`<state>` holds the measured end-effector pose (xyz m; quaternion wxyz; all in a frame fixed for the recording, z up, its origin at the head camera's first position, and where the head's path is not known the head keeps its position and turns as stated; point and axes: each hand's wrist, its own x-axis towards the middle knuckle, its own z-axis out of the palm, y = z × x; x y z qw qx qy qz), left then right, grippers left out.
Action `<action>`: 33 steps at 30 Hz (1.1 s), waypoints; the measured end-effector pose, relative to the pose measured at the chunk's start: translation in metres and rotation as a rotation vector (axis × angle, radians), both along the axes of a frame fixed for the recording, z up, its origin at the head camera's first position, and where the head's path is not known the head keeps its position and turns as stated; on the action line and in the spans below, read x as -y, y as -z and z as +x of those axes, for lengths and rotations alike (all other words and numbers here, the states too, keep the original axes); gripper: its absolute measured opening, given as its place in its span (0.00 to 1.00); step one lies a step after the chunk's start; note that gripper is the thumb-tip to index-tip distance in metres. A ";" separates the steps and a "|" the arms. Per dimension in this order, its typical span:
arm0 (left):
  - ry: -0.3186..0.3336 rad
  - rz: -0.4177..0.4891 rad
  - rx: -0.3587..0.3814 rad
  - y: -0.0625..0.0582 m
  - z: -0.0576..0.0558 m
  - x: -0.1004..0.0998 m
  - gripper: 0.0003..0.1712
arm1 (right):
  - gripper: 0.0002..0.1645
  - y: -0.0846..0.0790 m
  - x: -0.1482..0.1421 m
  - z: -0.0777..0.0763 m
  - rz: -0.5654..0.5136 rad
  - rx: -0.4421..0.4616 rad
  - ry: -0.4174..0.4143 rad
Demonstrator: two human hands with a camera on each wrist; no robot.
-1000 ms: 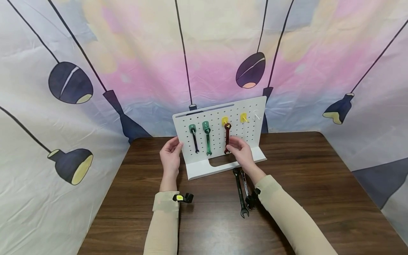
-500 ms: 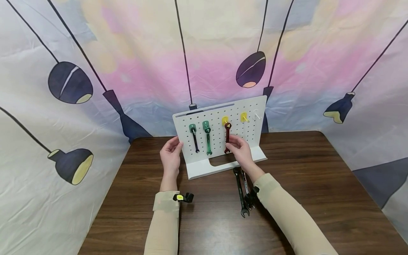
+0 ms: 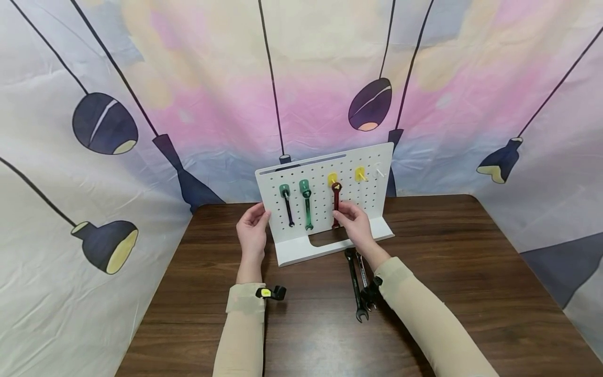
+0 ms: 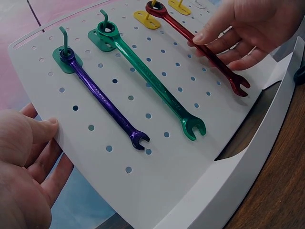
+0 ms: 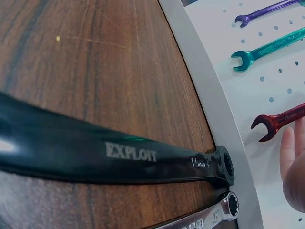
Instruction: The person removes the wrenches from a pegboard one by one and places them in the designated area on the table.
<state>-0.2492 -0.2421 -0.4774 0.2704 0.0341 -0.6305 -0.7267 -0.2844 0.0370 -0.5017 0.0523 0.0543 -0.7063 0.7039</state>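
Note:
A white pegboard (image 3: 317, 201) stands on the table with a purple wrench (image 4: 102, 98), a green wrench (image 4: 150, 78) and a red wrench (image 4: 183, 33) hanging from its hooks. My left hand (image 3: 252, 230) grips the board's left edge, thumb on the front face and fingers behind. With the thumb in front and fingers behind, my right hand (image 3: 355, 224) pinches the red wrench midway down its shaft. The ring end of that wrench is on a yellow hook (image 4: 147, 20), and its open jaw points down.
A black wrench (image 3: 355, 285) and a silver wrench (image 3: 362, 269) lie on the wooden table (image 3: 306, 330) before the board, by the right wrist. Another yellow hook (image 3: 360, 174) and a clear hook (image 3: 379, 170) sit bare at the board's right. A printed cloth (image 3: 226, 104) hangs behind.
The right fingers shift very slightly on the red wrench's shaft. The left hand, the board and the other wrenches stay where they were.

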 end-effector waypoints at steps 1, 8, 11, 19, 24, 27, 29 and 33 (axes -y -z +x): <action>-0.001 0.000 -0.001 0.000 0.000 0.000 0.14 | 0.20 0.000 0.000 0.000 -0.003 0.001 0.000; 0.000 -0.010 0.001 0.001 -0.003 0.001 0.16 | 0.20 0.000 0.002 -0.002 0.009 0.017 0.002; 0.000 -0.011 -0.005 0.000 -0.003 0.001 0.16 | 0.19 0.001 0.002 -0.003 0.013 0.026 0.003; 0.002 -0.026 0.011 0.001 -0.003 0.001 0.15 | 0.19 0.004 -0.004 0.000 0.012 0.051 -0.017; 0.007 -0.024 0.026 0.002 -0.001 0.001 0.15 | 0.20 0.001 -0.011 0.009 0.034 0.060 -0.027; 0.004 -0.020 0.029 0.002 0.000 0.000 0.15 | 0.19 -0.003 -0.014 0.016 0.044 0.048 -0.034; 0.002 -0.013 0.030 0.002 0.000 -0.001 0.15 | 0.18 -0.004 -0.016 0.019 0.052 0.035 -0.038; 0.000 0.001 0.029 0.001 0.001 -0.002 0.15 | 0.18 -0.009 -0.020 0.025 0.061 0.018 -0.040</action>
